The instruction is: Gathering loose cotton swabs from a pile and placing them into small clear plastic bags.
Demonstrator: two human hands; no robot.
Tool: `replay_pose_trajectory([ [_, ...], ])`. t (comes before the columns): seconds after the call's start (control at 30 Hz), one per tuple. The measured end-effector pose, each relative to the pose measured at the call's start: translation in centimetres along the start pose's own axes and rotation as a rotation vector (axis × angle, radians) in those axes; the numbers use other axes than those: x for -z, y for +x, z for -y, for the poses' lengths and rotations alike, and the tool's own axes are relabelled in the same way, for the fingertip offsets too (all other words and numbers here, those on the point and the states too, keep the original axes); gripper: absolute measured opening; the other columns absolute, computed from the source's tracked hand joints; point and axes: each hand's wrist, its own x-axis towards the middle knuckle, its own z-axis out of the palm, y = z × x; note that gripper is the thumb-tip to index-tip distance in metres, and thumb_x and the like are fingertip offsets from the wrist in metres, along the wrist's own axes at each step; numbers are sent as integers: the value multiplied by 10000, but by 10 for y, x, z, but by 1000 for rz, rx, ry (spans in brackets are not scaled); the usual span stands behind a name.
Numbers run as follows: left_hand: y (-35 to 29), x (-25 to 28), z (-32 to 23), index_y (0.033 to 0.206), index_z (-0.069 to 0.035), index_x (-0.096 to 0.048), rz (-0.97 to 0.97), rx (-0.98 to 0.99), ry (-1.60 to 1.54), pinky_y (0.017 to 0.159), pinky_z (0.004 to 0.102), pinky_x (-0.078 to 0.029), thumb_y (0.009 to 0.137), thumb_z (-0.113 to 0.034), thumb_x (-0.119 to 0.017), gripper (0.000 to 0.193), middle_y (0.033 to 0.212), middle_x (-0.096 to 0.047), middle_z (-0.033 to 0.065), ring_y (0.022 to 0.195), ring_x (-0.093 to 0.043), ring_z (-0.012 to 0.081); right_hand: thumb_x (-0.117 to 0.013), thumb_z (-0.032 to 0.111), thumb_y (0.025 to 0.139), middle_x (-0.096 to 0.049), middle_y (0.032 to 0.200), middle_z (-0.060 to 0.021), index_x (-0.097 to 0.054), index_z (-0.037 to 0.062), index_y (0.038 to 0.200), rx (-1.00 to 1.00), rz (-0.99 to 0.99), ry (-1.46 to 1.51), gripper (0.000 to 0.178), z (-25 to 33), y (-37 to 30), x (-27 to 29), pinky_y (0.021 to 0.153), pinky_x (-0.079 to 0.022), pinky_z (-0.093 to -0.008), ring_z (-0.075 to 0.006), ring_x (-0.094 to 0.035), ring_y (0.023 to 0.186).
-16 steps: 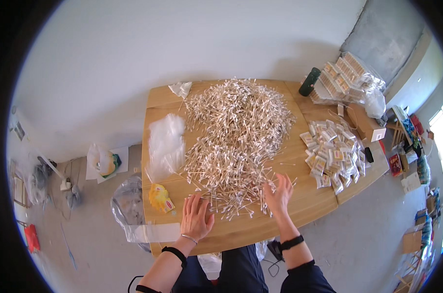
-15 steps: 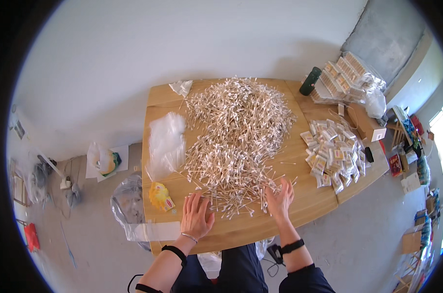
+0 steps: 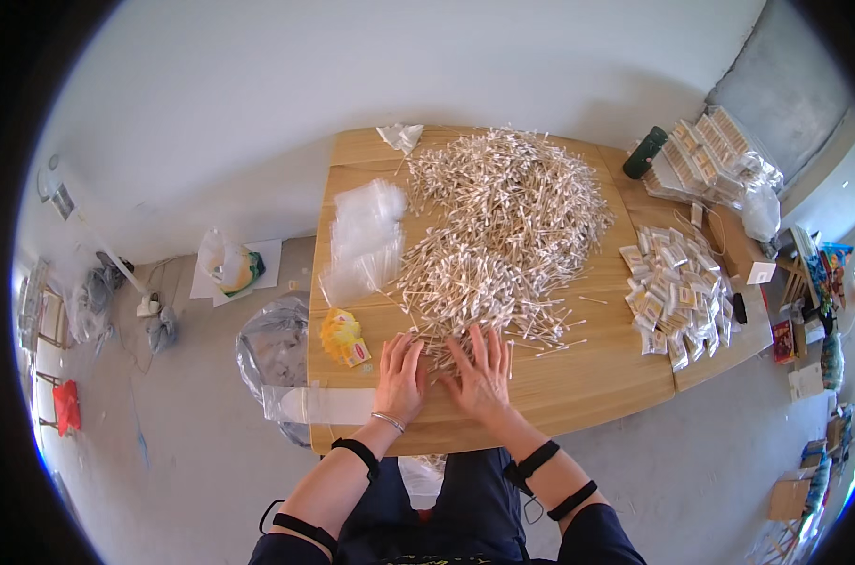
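Observation:
A large heap of cotton swabs (image 3: 512, 212) covers the middle of the wooden table (image 3: 559, 391). At its near edge, my left hand (image 3: 402, 379) lies with fingers stretched forward against the swabs. Close beside it, my right hand (image 3: 481, 379) rests on the near swabs with its fingers spread. A small bunch of swabs shows in the narrow gap between the two hands. Neither hand is closed around anything; what lies under the palms is hidden.
Clear plastic bags (image 3: 366, 235) and yellow paper labels (image 3: 342, 337) lie left of the heap. Filled swab packets (image 3: 682, 297) are piled on the right. Behind them are a dark green bottle (image 3: 646, 153) and stacked wrapped packs (image 3: 715, 155). A clear plastic sack (image 3: 276, 348) stands by the left edge.
My right hand has moved left, bringing the loose near swabs together toward my left hand. The hands are now close together. The whole view has shifted, so the table appears farther right and higher.

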Motion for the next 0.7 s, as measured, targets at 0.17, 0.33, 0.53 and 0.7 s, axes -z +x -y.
replay_pose_trajectory([
  [0.17, -2, -2, 2, 1260, -27, -487, 6, 24, 27, 1123, 519, -268, 860, -77, -572, 412, 1343, -434, 184, 1299, -366, 384, -668, 392, 816, -201, 1543, -130, -487, 207, 1360, -65, 9, -89, 602, -56, 29, 5, 1123, -130, -585, -427, -167, 1401],
  [0.33, 4, 8, -12, 1279, -37, -479, -2, 55, -22, 1119, 512, -263, 830, -88, -620, 473, 1359, -427, 181, 1306, -351, 399, -673, 253, 789, -240, 1534, -118, -584, 171, 1250, -79, -160, -39, 476, -67, 25, 23, 1131, -115, -579, -408, -168, 1407],
  [0.53, 16, 8, -4, 1213, -46, -549, 93, -4, 53, 1077, 478, -324, 800, -139, -673, 441, 1252, -509, 159, 1213, -439, 350, -666, 129, 715, -394, 1442, -109, -600, 140, 1201, 44, -146, 0, 490, -19, -1, 8, 1128, -138, -573, -362, -274, 1364],
  [0.7, -3, 14, 7, 981, -92, -679, 44, -133, -52, 866, 399, -438, 789, -92, -679, 192, 988, -624, 48, 975, -554, 268, -678, 147, 758, -529, 1287, -68, -616, 104, 1128, 20, -181, 87, 378, -8, 13, -1, 1044, -270, -522, -319, -427, 1216],
])
